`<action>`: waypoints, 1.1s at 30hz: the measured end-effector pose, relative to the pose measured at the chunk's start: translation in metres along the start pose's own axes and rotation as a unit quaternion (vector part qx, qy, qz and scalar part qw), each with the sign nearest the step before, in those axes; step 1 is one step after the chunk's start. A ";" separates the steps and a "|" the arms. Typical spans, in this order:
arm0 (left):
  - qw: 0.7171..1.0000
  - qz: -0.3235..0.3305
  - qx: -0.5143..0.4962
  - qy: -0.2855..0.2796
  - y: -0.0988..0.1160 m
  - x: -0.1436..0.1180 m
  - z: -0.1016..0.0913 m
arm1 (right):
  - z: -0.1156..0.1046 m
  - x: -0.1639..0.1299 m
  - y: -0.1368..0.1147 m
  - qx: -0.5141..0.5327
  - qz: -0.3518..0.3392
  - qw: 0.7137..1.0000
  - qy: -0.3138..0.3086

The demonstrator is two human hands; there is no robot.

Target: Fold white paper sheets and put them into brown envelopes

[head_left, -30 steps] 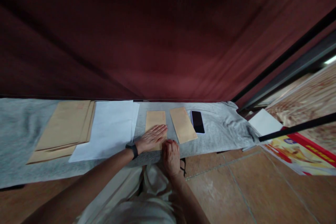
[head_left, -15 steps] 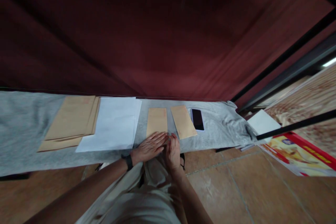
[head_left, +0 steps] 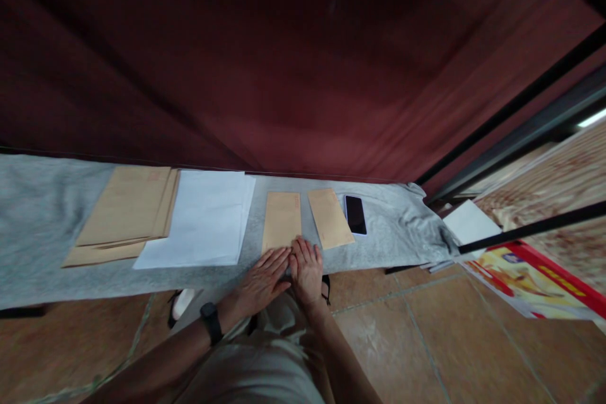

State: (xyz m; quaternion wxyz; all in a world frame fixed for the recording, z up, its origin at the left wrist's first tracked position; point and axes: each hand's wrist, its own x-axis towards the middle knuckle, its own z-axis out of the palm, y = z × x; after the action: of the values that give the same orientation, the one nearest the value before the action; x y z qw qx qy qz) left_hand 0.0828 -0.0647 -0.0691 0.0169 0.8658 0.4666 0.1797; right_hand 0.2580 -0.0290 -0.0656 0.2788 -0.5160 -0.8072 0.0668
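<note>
From the camera on my head, I look down at a small brown envelope [head_left: 282, 218] lying flat on the grey cloth [head_left: 392, 224], right in front of me. My left hand [head_left: 265, 281] has slid back toward me, so more of the envelope shows now. Its fingers are out flat and a bit apart, with the tips at the near end. My right hand [head_left: 307, 270] was curled up, and now its fingers lie long and flat by the near right corner. I see nothing pinched in either hand, but I can't tell how hard they press. I think this means the work is all at the near end now. Another small envelope [head_left: 330, 219] lies tilted just to the right, by the phone [head_left: 355, 214]. White paper [head_left: 203, 221] and big brown envelopes [head_left: 125, 205] sit to the left.
</note>
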 end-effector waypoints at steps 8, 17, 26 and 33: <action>0.998 -0.040 0.036 0.029 0.001 -0.022 0.009 | 0.003 0.008 -0.016 -0.023 -0.022 0.996 -0.088; 0.995 -0.062 0.044 0.062 0.004 -0.020 0.014 | 0.036 0.074 -0.010 -0.036 -0.049 0.993 -0.099; 0.995 -0.053 0.059 0.056 0.004 -0.020 0.012 | 0.067 0.120 0.007 -0.072 -0.031 0.995 -0.055; 0.996 -0.050 0.059 0.051 0.003 -0.022 0.015 | 0.079 0.142 -0.009 -0.077 -0.030 0.992 -0.098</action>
State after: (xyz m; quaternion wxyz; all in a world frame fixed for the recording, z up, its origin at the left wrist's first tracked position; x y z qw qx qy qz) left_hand 0.0791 -0.0827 -0.0892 -0.0490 0.8308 0.5189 0.1950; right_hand 0.1654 0.1047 -0.0736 0.1597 -0.5025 -0.8485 0.0462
